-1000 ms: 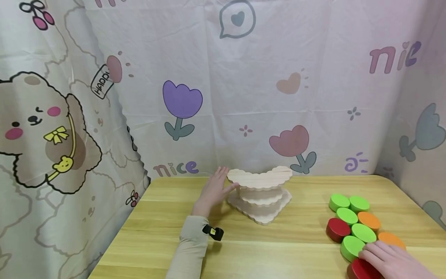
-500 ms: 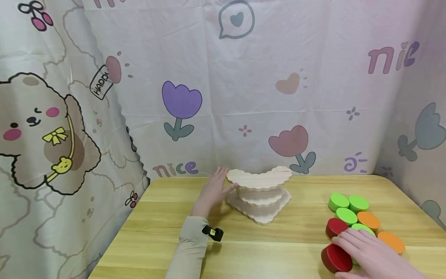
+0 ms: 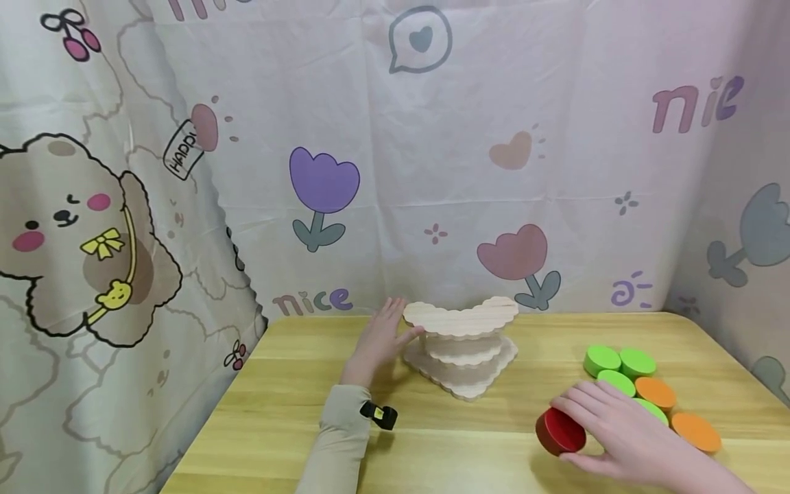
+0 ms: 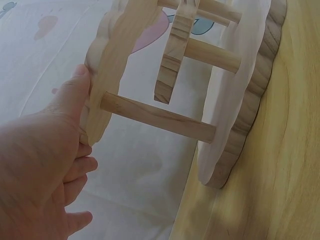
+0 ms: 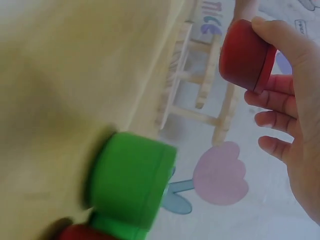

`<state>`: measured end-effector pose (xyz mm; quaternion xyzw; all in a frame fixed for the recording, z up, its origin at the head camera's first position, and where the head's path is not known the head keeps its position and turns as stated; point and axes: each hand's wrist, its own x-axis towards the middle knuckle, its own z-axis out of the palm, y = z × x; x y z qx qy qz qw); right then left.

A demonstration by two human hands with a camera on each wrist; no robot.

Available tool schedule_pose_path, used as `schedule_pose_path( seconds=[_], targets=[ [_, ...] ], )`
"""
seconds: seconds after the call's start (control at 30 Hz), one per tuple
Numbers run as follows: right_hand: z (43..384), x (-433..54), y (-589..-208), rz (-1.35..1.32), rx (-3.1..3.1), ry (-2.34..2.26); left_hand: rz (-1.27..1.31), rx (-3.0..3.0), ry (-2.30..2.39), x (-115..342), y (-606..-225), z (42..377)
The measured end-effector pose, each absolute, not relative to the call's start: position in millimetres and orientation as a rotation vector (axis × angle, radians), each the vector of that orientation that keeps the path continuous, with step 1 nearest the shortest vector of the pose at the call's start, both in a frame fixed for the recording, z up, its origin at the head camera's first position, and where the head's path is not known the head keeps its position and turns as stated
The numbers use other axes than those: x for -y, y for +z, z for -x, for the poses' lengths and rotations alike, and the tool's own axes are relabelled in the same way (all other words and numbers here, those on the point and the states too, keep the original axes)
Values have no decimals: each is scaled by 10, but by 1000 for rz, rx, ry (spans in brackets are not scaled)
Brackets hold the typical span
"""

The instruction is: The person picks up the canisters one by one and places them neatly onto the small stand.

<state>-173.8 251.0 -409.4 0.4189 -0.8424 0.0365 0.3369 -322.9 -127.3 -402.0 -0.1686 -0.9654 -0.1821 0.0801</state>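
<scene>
My left hand (image 3: 378, 343) holds the left end of a pale wooden tiered stand (image 3: 461, 320) with scalloped shelves. In the left wrist view the thumb (image 4: 76, 90) lies along the top shelf's edge, with the other fingers curled behind it. Round dowels (image 4: 160, 118) join the stand's boards. My right hand (image 3: 623, 432) grips a small red round tub (image 3: 560, 431), tilted above the table, between thumb and fingers. A lid seam shows on this tub in the right wrist view. Beneath the right hand, the head view loses sight of some tubs.
Several green tubs (image 3: 602, 359) and orange tubs (image 3: 655, 394) stand grouped on the right of the wooden table (image 3: 259, 439). Part of another red tub (image 5: 82, 233) shows beside a green one (image 5: 131, 180) in the right wrist view. A printed cloth (image 3: 420, 151) hangs behind the table.
My right hand has lifted the red tub from the front of the group and carried it left and slightly back. My left hand and the stand have stayed in place.
</scene>
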Motion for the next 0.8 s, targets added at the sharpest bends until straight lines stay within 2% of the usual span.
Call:
schedule_pose_path(
  seconds=[0.8],
  targets=[
    [2408, -1964, -3876, -1328, 2073, 115, 500, 2884, -556, 1277, -4030, 3240]
  ],
)
